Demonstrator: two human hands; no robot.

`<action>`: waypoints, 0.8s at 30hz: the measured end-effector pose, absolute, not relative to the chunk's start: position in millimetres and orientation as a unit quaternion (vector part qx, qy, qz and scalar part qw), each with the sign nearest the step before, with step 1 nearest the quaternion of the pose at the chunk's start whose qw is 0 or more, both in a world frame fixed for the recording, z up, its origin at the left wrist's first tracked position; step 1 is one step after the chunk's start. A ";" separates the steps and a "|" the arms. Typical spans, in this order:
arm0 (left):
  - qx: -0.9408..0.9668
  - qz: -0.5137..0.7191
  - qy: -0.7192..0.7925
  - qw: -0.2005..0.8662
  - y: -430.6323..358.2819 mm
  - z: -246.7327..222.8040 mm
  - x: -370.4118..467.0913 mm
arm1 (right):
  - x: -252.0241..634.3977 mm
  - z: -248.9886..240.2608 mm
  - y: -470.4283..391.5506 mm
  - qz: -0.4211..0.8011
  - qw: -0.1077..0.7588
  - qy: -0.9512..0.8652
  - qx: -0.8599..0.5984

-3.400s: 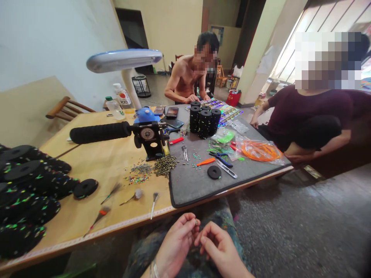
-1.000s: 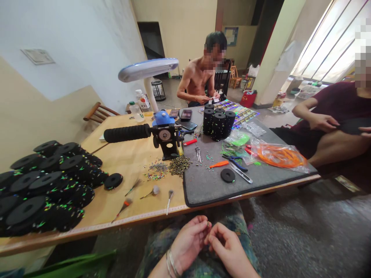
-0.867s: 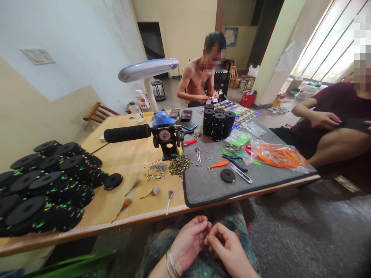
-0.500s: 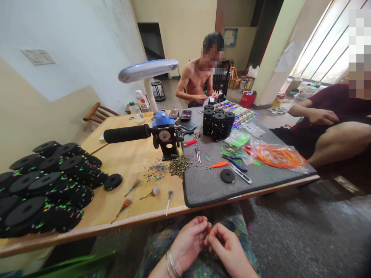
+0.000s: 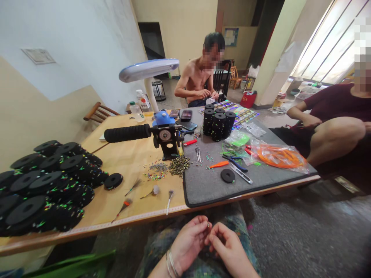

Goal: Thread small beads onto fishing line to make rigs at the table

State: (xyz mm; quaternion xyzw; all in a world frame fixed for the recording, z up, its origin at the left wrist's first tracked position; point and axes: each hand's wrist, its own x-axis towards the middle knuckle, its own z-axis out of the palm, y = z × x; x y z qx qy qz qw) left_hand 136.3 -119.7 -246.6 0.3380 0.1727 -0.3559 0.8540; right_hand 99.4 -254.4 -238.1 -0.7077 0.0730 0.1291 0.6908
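Over my lap, below the table's front edge, my left hand (image 5: 191, 236) pinches a small dark metallic piece (image 5: 208, 224) between thumb and fingertips. Close beside it, my right hand (image 5: 227, 245) is closed with thumb and forefinger together; whatever lies between them is too small to make out. Bracelets ring my left wrist. Nearest on the tabletop are a white-handled small brush (image 5: 169, 199) and an orange-tipped brush-like piece (image 5: 124, 206). A pile of small brass-and-black pieces (image 5: 179, 166) lies farther back, beside grey and coloured beads (image 5: 158, 170).
Black foam spools (image 5: 27, 210) crowd the table's left side. A lamp (image 5: 149, 69) and a black-handled clamp device (image 5: 165, 141) stand mid-table. The grey mat (image 5: 203, 193) carries pliers (image 5: 236, 164), a cutter knife (image 5: 242, 173) and bagged orange tubing (image 5: 278, 156). Two people sit beyond.
My hands keep almost the same pose. The person across has moved a hand over the white item they hold. The person at right has shifted an arm and leg.
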 end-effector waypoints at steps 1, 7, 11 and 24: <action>0.339 -0.347 0.173 0.857 -120.2 -246.1 136.1 | 99.6 -238.1 -254.4 0.135 0.694 0.080 -0.702; 0.370 -0.288 0.135 0.873 -124.7 -241.8 132.6 | 103.2 -241.2 -254.8 0.157 0.733 0.115 -0.652; 0.430 -0.253 0.097 0.861 -125.3 -238.9 132.2 | 105.1 -241.8 -253.8 0.169 0.764 0.148 -0.605; 0.619 -0.154 0.016 0.770 -123.4 -231.3 134.4 | 108.3 -238.8 -251.4 0.187 0.855 0.201 -0.440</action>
